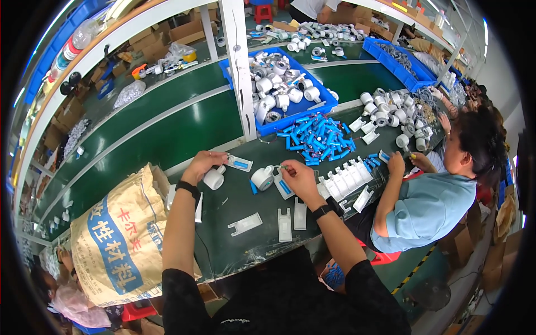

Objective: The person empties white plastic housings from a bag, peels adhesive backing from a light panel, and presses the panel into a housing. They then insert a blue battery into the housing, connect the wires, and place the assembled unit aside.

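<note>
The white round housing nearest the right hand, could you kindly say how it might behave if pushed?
The white round housing may roll somewhat, since its side is curved. Its smooth shell looks like moulded plastic, so it would probably stay stiff, and might feel slightly slippery to the right hand.

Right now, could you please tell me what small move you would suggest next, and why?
I would perhaps bring the left hand across to steady the near round white housing, because the right hand has its fingers close beside that piece, while the left is off to the side, by a second white housing.
</note>
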`<state>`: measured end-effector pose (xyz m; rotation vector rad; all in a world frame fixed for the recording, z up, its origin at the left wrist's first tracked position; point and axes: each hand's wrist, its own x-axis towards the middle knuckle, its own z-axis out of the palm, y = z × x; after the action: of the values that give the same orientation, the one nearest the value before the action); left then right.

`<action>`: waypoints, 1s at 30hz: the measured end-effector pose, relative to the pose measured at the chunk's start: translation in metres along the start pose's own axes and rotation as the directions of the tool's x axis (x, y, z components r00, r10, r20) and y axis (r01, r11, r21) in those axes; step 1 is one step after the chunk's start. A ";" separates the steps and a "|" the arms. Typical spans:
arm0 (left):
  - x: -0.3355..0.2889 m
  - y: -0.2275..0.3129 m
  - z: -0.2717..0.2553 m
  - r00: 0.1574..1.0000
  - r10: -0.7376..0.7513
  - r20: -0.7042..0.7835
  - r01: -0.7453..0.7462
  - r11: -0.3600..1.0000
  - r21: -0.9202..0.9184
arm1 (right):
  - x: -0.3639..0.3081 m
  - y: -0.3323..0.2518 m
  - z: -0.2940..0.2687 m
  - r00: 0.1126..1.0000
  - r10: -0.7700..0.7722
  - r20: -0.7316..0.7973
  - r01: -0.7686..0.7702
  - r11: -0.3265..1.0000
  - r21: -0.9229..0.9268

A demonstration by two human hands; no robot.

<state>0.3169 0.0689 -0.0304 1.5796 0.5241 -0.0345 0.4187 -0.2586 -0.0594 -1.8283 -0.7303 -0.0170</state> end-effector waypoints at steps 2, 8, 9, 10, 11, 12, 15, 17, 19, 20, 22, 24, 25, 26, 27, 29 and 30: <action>0.001 -0.003 0.000 1.000 0.005 -0.028 -0.006 1.000 -0.018 | 0.001 0.000 0.002 1.000 -0.005 -0.002 0.005 1.000 -0.002; 0.006 -0.004 0.003 0.997 0.028 -0.072 -0.029 1.000 -0.001 | 0.004 0.004 0.001 0.999 -0.025 0.019 0.026 0.999 -0.019; 0.006 -0.004 0.004 0.997 0.029 -0.075 -0.029 1.000 0.000 | 0.004 0.003 0.001 1.000 -0.029 0.010 0.029 1.000 0.004; 0.008 -0.004 0.004 0.997 0.031 -0.076 -0.030 1.000 0.009 | 0.004 0.003 0.001 1.000 -0.030 0.010 0.030 1.000 0.006; 0.009 -0.004 0.004 0.996 0.032 -0.077 -0.031 0.999 0.019 | 0.004 0.003 0.001 1.000 -0.025 0.012 0.025 1.000 0.009; 0.009 -0.005 0.003 0.996 0.033 -0.078 -0.031 0.999 0.020 | 0.004 0.003 0.002 1.000 -0.020 0.015 0.020 1.000 0.013; 0.009 -0.008 0.001 0.996 0.030 -0.082 -0.031 0.999 -0.018 | 0.004 0.000 0.003 1.000 -0.020 0.024 0.020 1.000 0.006; 0.008 -0.006 0.003 0.996 0.020 -0.084 -0.021 1.000 -0.012 | 0.004 0.002 0.000 0.999 -0.021 0.025 0.021 1.000 -0.004; 0.009 -0.004 0.004 0.997 0.023 -0.078 -0.024 1.000 -0.007 | 0.005 0.004 -0.001 0.999 -0.021 0.028 0.022 1.000 -0.011; 0.009 -0.005 0.004 0.997 0.028 -0.076 -0.028 1.000 -0.003 | 0.005 0.004 0.000 0.999 -0.028 0.027 0.028 1.000 -0.002; 0.009 -0.006 0.003 0.997 0.024 -0.080 -0.025 1.000 -0.011 | 0.006 0.004 0.000 0.999 -0.033 0.023 0.033 0.999 0.007; 0.008 -0.005 0.003 0.996 0.023 -0.083 -0.024 1.000 -0.019 | 0.006 0.004 0.000 0.999 -0.037 0.039 0.038 0.999 -0.004; 0.008 -0.006 0.002 0.996 0.034 -0.078 -0.035 0.999 -0.021 | 0.007 0.004 0.000 0.999 -0.035 0.037 0.035 0.999 -0.002; 0.008 -0.006 0.001 0.996 0.045 -0.075 -0.047 0.999 -0.023 | 0.007 0.003 0.000 0.999 -0.035 0.036 0.035 0.999 0.006; 0.008 -0.007 0.000 0.996 0.044 -0.074 -0.045 0.999 -0.022 | 0.008 0.002 0.001 0.999 -0.035 0.034 0.035 0.999 0.014; 0.009 -0.006 0.001 0.996 0.038 -0.081 -0.039 0.999 -0.017 | 0.008 0.005 0.001 0.999 -0.039 0.033 0.039 0.999 0.008; 0.009 -0.006 0.002 0.996 0.037 -0.080 -0.039 0.999 -0.017 | 0.008 0.006 0.001 0.998 -0.046 0.033 0.046 0.999 0.003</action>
<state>0.3237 0.0698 -0.0392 1.5777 0.5549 0.0623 0.4278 -0.2553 -0.0621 -1.8129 -0.7958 -0.0160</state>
